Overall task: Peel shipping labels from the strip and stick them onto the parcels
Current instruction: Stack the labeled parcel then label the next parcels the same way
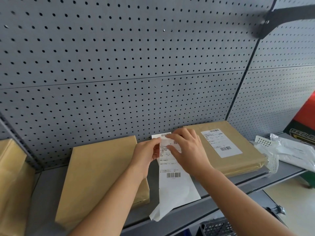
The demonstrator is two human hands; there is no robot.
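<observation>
Where the grey shelf [44, 193] meets its left edge, a brown parcel [12, 176] is cut off by the view. Just right of it lies a second brown parcel [102, 167], flat on the shelf and reaching from the back edge almost to the front edge, with its top bare.

The left hand [146, 155] comes in over this parcel's right side and pinches the left edge of the label strip [175, 184], fingers curled round the paper. The strip stands in the gap between the two middle parcels; its top end is near the back edge, and its loose white tail hangs over the front edge of the shelf.

The right hand [187, 150] lies across the upper part of the strip, fingers fairly straight and spread, fingertips at the top label. I cannot tell whether it pinches the label or only presses on it.

Right of the hands, a third brown parcel [245, 160] lies flat with a printed label [221, 143] stuck on its top. Beside it, towards the right edge, sit a white mesh basket [265, 143] and white plastic bags [293, 150], and a red and black box [305, 120] stands behind them. A grey pegboard [119, 65] rises along the back edge.
</observation>
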